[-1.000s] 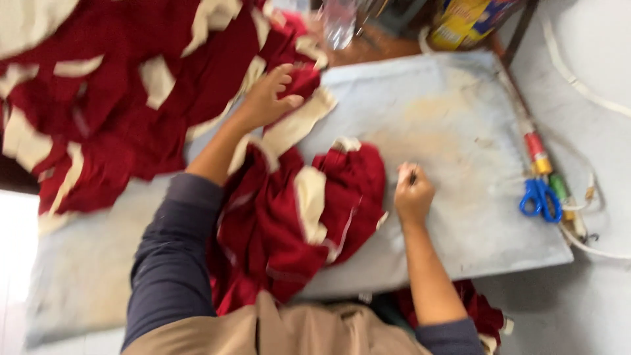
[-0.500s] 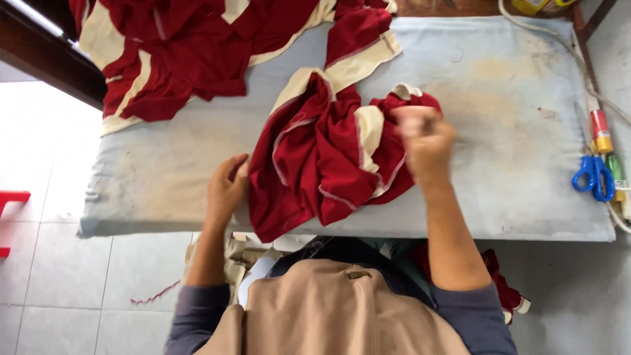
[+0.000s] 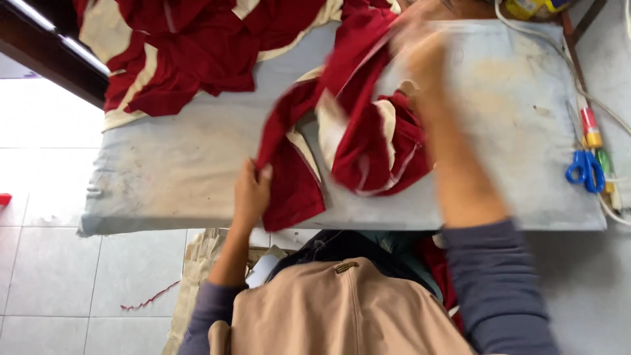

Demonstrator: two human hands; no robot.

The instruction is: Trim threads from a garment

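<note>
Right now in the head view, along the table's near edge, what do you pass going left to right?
Bare grey table pad → left hand gripping the red garment → right forearm over the pad → blue scissors at the right edge.

The right hand (image 3: pixel 420 56) now lifts the red garment (image 3: pixel 358 131) higher off the table, while the left hand (image 3: pixel 252 192) moves in to grip its lower edge
</note>
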